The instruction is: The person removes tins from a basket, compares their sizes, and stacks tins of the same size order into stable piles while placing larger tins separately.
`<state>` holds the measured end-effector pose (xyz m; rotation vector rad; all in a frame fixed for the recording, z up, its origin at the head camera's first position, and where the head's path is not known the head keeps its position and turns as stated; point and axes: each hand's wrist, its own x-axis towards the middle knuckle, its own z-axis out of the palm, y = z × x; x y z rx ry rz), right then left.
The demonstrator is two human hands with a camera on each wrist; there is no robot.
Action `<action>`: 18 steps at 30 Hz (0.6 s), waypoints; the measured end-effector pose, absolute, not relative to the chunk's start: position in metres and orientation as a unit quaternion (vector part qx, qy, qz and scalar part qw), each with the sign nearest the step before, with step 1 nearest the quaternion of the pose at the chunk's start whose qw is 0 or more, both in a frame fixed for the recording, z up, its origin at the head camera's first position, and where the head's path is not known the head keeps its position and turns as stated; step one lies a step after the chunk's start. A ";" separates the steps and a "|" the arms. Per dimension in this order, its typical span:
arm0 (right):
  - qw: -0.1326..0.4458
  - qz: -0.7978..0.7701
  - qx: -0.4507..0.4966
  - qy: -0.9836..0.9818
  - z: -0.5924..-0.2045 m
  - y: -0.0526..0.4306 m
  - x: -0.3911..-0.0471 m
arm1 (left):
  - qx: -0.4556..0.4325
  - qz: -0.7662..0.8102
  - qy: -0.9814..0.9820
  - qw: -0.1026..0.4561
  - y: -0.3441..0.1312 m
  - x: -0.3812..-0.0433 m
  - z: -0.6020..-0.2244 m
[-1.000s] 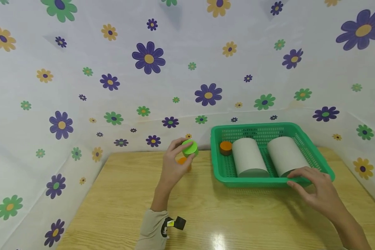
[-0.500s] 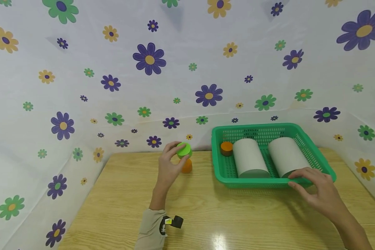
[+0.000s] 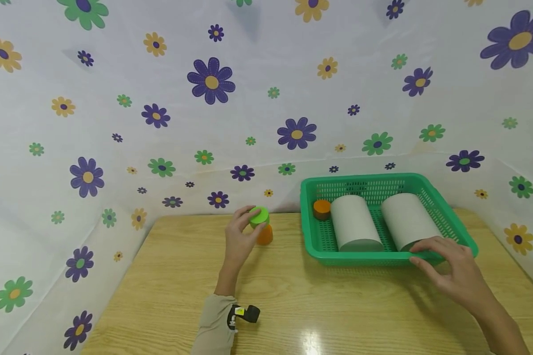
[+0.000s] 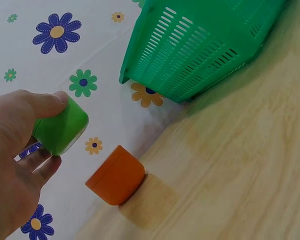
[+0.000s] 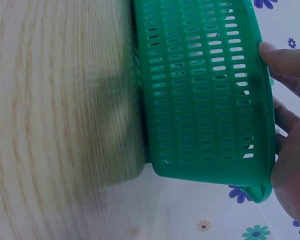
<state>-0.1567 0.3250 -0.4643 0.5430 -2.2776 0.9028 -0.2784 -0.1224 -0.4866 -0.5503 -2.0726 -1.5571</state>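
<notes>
My left hand (image 3: 240, 241) pinches a small green round tub (image 3: 259, 216) between thumb and fingers. In the head view it overlaps the top of a small orange tub (image 3: 264, 235) standing on the table. The left wrist view shows the green tub (image 4: 62, 127) held apart from the orange tub (image 4: 119, 175), which rests rim up with a seam near its top. On the right, my right hand (image 3: 455, 268) grips the front rim of a green plastic basket (image 3: 364, 257), thumb outside and fingers over the edge; the basket hides some fingertips in the right wrist view.
Inside the basket lie two large white cylinders (image 3: 355, 222) (image 3: 408, 219) on their sides, with another small orange tub (image 3: 322, 209) at the left. A flower-printed sheet (image 3: 257, 113) rises behind the wooden table (image 3: 293, 305).
My left hand has carried the green tub left and slightly down, so more of the orange tub on the table shows. The right hand has stayed on the basket rim.
</notes>
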 end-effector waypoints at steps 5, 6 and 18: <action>0.309 0.342 0.211 -0.862 -0.464 0.326 -0.157 | -0.182 -0.603 -0.744 0.223 -0.122 -0.282 -0.497; 0.308 0.341 0.213 -0.862 -0.464 0.326 -0.158 | -0.174 -0.607 -0.744 0.218 -0.123 -0.283 -0.499; 0.306 0.341 0.218 -0.862 -0.465 0.327 -0.159 | -0.160 -0.618 -0.744 0.198 -0.116 -0.273 -0.495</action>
